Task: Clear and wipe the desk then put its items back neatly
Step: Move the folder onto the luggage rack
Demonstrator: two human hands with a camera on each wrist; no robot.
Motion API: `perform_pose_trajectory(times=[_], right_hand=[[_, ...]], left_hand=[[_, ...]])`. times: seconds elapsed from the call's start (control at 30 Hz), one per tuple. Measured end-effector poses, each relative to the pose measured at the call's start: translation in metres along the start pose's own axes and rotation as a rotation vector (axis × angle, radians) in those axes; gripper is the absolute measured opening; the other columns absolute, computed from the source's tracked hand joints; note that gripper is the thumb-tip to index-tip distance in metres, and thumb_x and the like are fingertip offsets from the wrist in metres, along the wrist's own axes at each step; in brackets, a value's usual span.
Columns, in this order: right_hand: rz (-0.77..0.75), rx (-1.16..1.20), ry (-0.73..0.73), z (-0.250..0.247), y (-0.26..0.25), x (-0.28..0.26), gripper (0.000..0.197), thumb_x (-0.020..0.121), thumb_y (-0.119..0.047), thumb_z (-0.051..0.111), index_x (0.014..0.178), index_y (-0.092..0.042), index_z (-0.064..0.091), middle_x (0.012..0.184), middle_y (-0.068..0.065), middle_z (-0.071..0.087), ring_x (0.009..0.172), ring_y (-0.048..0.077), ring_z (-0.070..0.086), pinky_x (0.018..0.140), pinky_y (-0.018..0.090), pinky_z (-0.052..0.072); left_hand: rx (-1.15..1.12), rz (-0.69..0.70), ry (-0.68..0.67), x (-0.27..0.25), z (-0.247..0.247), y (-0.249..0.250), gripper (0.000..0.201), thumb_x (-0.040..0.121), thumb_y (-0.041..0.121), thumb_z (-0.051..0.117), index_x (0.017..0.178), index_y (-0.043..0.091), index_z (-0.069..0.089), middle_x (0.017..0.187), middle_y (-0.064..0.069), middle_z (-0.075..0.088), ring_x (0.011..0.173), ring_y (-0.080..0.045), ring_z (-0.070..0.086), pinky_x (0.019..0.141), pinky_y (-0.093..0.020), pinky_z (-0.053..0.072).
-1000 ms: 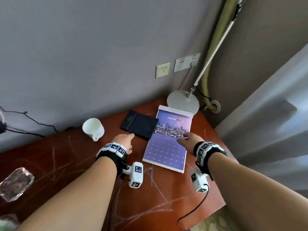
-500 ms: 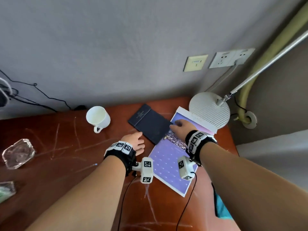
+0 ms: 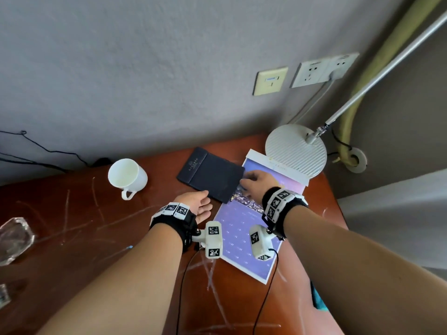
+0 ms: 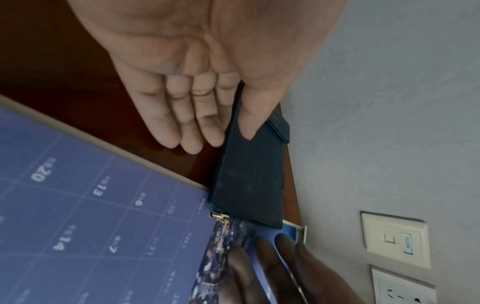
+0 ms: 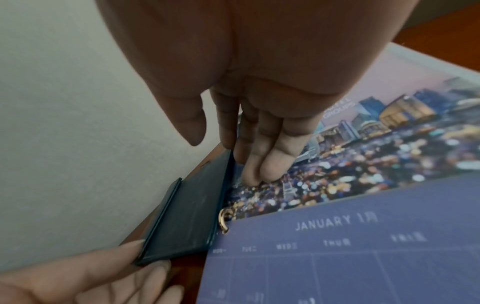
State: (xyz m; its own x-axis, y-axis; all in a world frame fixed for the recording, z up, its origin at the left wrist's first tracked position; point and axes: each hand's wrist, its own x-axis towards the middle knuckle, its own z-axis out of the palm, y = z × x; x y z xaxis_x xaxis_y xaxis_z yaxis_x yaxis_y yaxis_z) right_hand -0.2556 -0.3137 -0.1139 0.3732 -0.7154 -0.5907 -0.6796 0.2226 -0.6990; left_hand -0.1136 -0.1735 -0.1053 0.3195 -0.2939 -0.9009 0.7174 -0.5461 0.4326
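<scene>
A dark blue notepad holder (image 3: 210, 174) lies flat near the wall, its right corner over a purple wall calendar (image 3: 244, 235). My left hand (image 3: 202, 205) is at the holder's near corner. In the left wrist view its thumb (image 4: 253, 115) rests on the holder (image 4: 249, 181), and its straight fingers (image 4: 197, 127) lie beside the edge over the desk. My right hand (image 3: 254, 182) is at the holder's right edge. Its straight fingertips (image 5: 262, 166) touch the calendar's city photo (image 5: 363, 156) beside the holder (image 5: 182, 222), with the thumb free above.
A white cup (image 3: 127, 176) stands left of the holder. A lamp's round white base (image 3: 295, 153) sits on the calendar's far end, by the desk's right edge. A glass ashtray (image 3: 14, 238) sits at far left. The red-brown desk (image 3: 96, 250) is streaked with wet marks.
My right hand has slid left across the calendar to the holder's right edge. My left hand has moved to the holder's near corner. The camera has tilted closer.
</scene>
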Motion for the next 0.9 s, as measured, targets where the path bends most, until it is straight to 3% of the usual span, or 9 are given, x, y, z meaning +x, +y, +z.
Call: perform_pose_trajectory(times=[0.07,0.13,0.23,0.33,0.47,0.6,0.7,0.8,0.9], right_hand=[[-0.017,0.005,0.028,0.001,0.003,-0.006,0.003,0.080,-0.028,0.068,0.083,-0.028,0.065,0.087,0.008,0.076,0.082,0.030,0.073,0.082,0.051,0.061],[-0.018,0.005,0.045,0.000,0.007,-0.011,0.008,0.081,-0.030,0.068,0.089,-0.029,0.066,0.092,0.004,0.076,0.085,0.028,0.074,0.084,0.048,0.061],[0.006,0.031,0.058,-0.004,0.013,-0.018,0.022,0.089,-0.026,0.069,0.111,-0.025,0.069,0.099,0.004,0.076,0.088,0.026,0.075,0.084,0.040,0.061],[0.030,0.060,0.062,-0.008,0.019,-0.022,0.018,0.091,-0.023,0.069,0.109,-0.023,0.067,0.092,0.009,0.077,0.086,0.029,0.075,0.078,0.038,0.060],[0.038,0.085,0.056,-0.010,0.024,-0.023,0.015,0.092,-0.020,0.069,0.107,-0.022,0.067,0.091,0.009,0.077,0.084,0.029,0.076,0.078,0.042,0.063],[0.058,0.117,0.052,-0.013,0.019,-0.022,0.011,0.092,-0.020,0.068,0.102,-0.022,0.067,0.085,0.012,0.077,0.076,0.027,0.074,0.080,0.047,0.063],[0.079,0.174,0.063,-0.014,0.013,-0.024,0.006,0.086,-0.023,0.068,0.093,-0.023,0.068,0.081,0.016,0.075,0.072,0.033,0.071,0.078,0.055,0.061],[0.082,0.204,0.061,-0.011,-0.002,-0.032,0.011,0.077,-0.030,0.070,0.087,-0.024,0.068,0.084,0.011,0.073,0.081,0.040,0.074,0.076,0.053,0.062],[0.058,0.232,0.071,-0.005,-0.016,-0.043,0.012,0.080,-0.032,0.072,0.087,-0.023,0.068,0.090,0.010,0.072,0.085,0.038,0.074,0.082,0.052,0.061]], left_hand=[[-0.021,-0.019,-0.038,-0.002,0.000,0.000,0.025,0.103,0.019,0.060,0.124,0.006,0.060,0.125,-0.015,0.065,0.122,-0.034,0.061,0.104,-0.045,0.049],[-0.046,-0.037,-0.074,0.000,-0.001,-0.002,0.037,0.105,0.019,0.055,0.137,0.002,0.052,0.139,-0.020,0.058,0.132,-0.036,0.055,0.109,-0.047,0.046],[-0.104,-0.048,-0.095,0.001,0.001,-0.002,0.046,0.106,0.019,0.053,0.146,-0.003,0.042,0.143,-0.024,0.055,0.133,-0.038,0.053,0.108,-0.048,0.047],[-0.148,-0.044,-0.112,0.002,0.007,0.000,0.041,0.107,0.018,0.050,0.145,0.001,0.044,0.144,-0.022,0.055,0.135,-0.036,0.052,0.111,-0.046,0.044],[-0.097,-0.033,-0.074,0.004,0.017,-0.002,0.020,0.106,0.015,0.053,0.122,0.003,0.058,0.135,-0.016,0.063,0.129,-0.031,0.059,0.101,-0.040,0.050],[-0.116,0.007,-0.047,0.001,0.018,-0.001,0.006,0.104,0.009,0.055,0.100,0.006,0.058,0.107,-0.013,0.067,0.120,-0.033,0.063,0.100,-0.044,0.052],[-0.167,0.055,-0.049,-0.010,0.011,0.000,0.007,0.104,0.002,0.052,0.105,0.007,0.056,0.105,-0.020,0.066,0.106,-0.036,0.066,0.093,-0.049,0.053],[-0.081,0.136,-0.062,-0.029,0.002,-0.001,0.016,0.105,0.001,0.048,0.115,0.008,0.057,0.113,-0.019,0.067,0.097,-0.032,0.068,0.087,-0.049,0.056],[0.013,0.241,-0.052,-0.048,-0.009,0.003,0.021,0.105,0.002,0.046,0.121,0.012,0.055,0.122,-0.017,0.067,0.097,-0.031,0.070,0.067,-0.042,0.057]])
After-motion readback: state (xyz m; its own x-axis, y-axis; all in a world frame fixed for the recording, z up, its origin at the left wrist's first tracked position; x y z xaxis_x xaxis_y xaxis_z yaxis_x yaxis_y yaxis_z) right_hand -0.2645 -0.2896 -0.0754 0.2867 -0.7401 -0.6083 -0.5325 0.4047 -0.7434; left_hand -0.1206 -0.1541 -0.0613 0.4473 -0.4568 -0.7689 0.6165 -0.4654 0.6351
